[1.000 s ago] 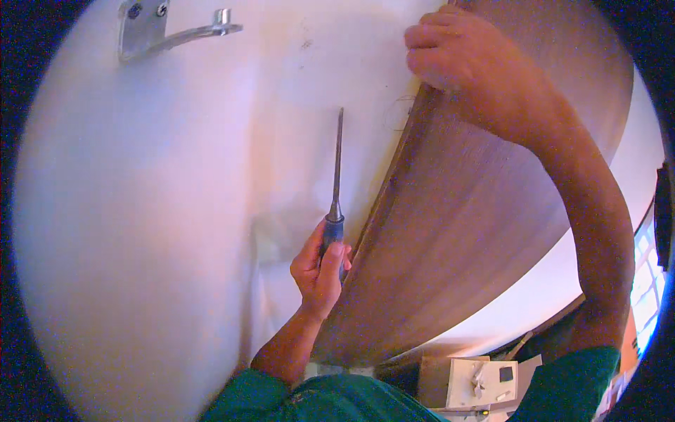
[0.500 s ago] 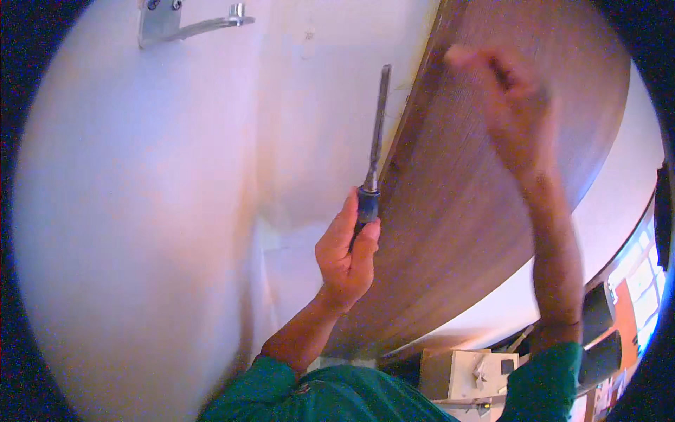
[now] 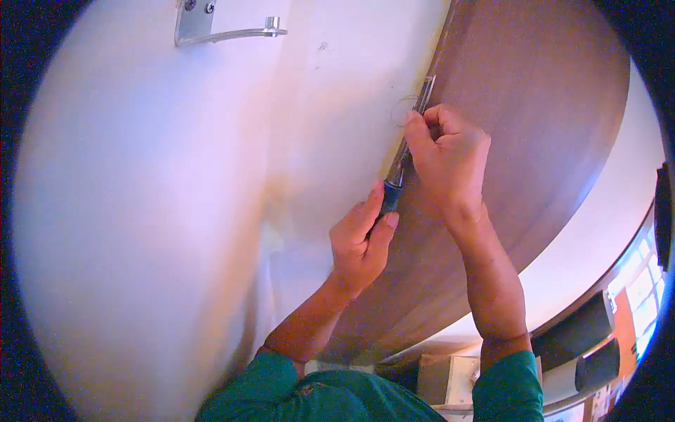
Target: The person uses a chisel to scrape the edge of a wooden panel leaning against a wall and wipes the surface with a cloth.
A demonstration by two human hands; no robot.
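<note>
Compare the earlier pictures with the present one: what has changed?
The left hand has carried the chisel-like tool up and rightward to the edge of the brown panel. The right hand left that edge higher up and came down to the blade. Unchanged: the left hand's grip and the metal bracket.

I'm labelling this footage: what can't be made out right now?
In the head view:
Tool handle: lower part hidden inside the left hand.
Blade: middle partly covered by the right hand.
Metal bracket: top cut off by the upper edge.
Pale object: partly behind the right sleeve.
</note>
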